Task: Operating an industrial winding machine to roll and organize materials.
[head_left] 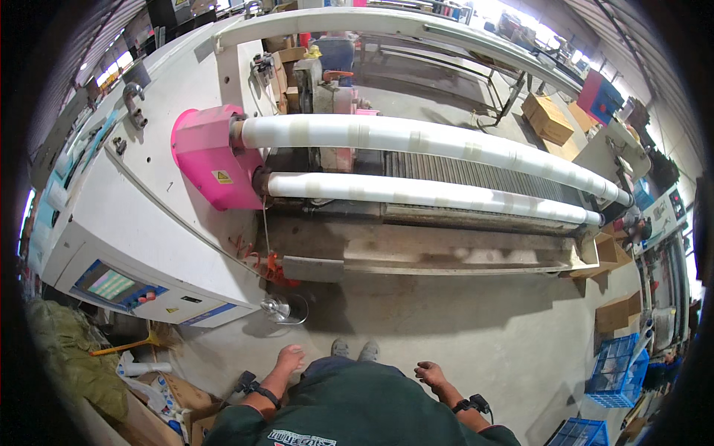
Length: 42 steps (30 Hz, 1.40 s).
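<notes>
A bright pink housing [210,154] is seen on the white machine cabinet [149,223], marked with a small yellow warning label. To the right of the pink housing, two long rollers [431,163] are shown in white with faintly paler bands. Below the pink housing, a blue-framed control panel [115,286] with a greenish screen and red buttons is set in the cabinet. Far right of the housing, blue crates [613,368] and brown cardboard boxes [548,117] are seen. Grey concrete floor [446,327] is spread beneath. A dark green garment and black wristbands are worn.
</notes>
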Available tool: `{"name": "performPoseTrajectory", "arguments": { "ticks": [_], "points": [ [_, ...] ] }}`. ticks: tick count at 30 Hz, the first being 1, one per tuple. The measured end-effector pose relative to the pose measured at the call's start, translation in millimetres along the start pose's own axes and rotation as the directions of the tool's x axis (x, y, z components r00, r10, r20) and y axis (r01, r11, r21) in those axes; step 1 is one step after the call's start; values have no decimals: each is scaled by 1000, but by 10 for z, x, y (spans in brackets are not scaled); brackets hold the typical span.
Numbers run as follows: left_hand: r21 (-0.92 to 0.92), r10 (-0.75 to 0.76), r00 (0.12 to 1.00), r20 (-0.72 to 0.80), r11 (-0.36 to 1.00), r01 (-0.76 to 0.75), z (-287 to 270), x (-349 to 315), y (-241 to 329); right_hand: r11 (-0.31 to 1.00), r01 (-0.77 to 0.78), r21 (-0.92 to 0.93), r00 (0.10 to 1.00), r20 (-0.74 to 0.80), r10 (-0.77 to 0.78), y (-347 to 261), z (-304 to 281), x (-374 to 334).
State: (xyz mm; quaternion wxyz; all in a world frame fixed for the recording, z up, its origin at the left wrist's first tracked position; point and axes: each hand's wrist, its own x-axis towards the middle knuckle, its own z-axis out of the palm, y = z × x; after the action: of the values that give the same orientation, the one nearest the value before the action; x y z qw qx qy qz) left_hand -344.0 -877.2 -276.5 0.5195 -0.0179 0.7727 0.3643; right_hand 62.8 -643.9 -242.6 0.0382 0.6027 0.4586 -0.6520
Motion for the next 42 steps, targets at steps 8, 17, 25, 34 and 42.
{"name": "performPoseTrajectory", "arguments": {
  "ticks": [8,17,25,34,42],
  "points": [
    [-16,124,992,-18,992,-125,-61,32,361,993,-78,92,996,-45,83,421,47,-44],
    [-372,358,911,205,889,-266,407,174,2140,911,-102,398,960,-200,195,463,503,-433],
    [-770,614,767,188,577,-274,570,214,4137,995,30,94,961,-276,-3,434,1398,-415],
    [-912,574,817,51,360,-196,752,284,5488,988,-79,131,888,-441,130,336,1235,-828],
    [-940,525,851,2,290,-177,751,394,5789,999,-43,27,904,-424,50,700,1174,-816]
  ]
}}
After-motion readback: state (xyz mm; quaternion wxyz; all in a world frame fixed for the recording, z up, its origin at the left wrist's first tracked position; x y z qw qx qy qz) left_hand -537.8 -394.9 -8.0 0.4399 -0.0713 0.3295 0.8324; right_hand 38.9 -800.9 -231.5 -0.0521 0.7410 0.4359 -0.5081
